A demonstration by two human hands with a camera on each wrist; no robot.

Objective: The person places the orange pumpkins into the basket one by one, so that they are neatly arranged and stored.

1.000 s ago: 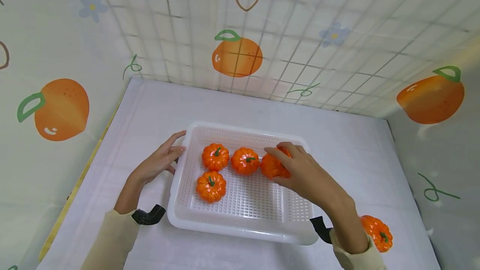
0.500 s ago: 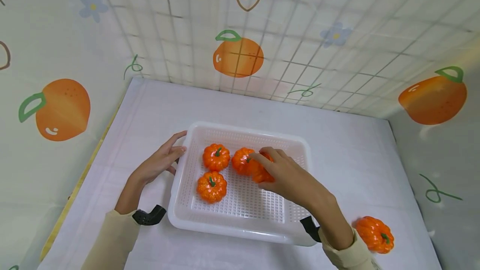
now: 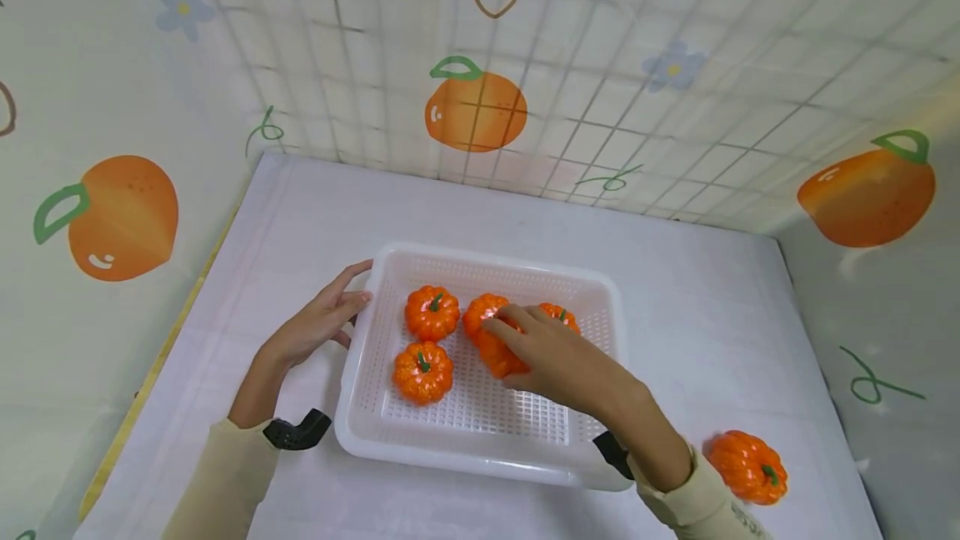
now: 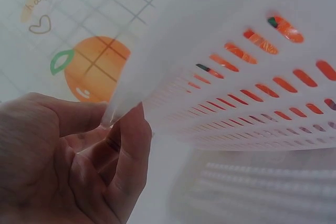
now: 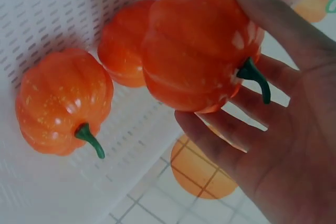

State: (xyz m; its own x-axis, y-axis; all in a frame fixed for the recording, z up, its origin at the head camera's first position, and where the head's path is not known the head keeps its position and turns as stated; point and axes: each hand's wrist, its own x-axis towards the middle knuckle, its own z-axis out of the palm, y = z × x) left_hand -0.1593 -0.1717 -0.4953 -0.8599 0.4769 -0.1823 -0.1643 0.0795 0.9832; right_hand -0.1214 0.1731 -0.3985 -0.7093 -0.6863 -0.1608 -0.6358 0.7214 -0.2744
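Note:
A white plastic basket [image 3: 480, 467] with perforated walls stands on the table. My left hand [image 3: 324, 319] pinches its left rim between thumb and fingers, also seen in the left wrist view. My right hand [image 3: 555, 357] reaches into the basket and grips a shiny orange toy pumpkin [image 5: 194, 51] with a green stem, thumb on one side and fingers on the other. Two pumpkins lie at the basket's left, a rear one [image 3: 432, 313] and a front one [image 3: 423, 373]. Another pumpkin [image 3: 482, 311] is right behind the held one, and one more pumpkin [image 3: 564, 317] shows beyond the right hand, partly hidden.
Outside the basket, a further pumpkin [image 3: 748, 467] lies on the white-covered table [image 3: 705, 315], beside the right sleeve. Patterned curtains [image 3: 360, 107] with printed oranges enclose the table, with a wire grid showing at the back.
My right hand has moved left and slightly toward me inside the basket with the held pumpkin, and the pumpkin at the basket's right now shows behind it. The left hand keeps its place.

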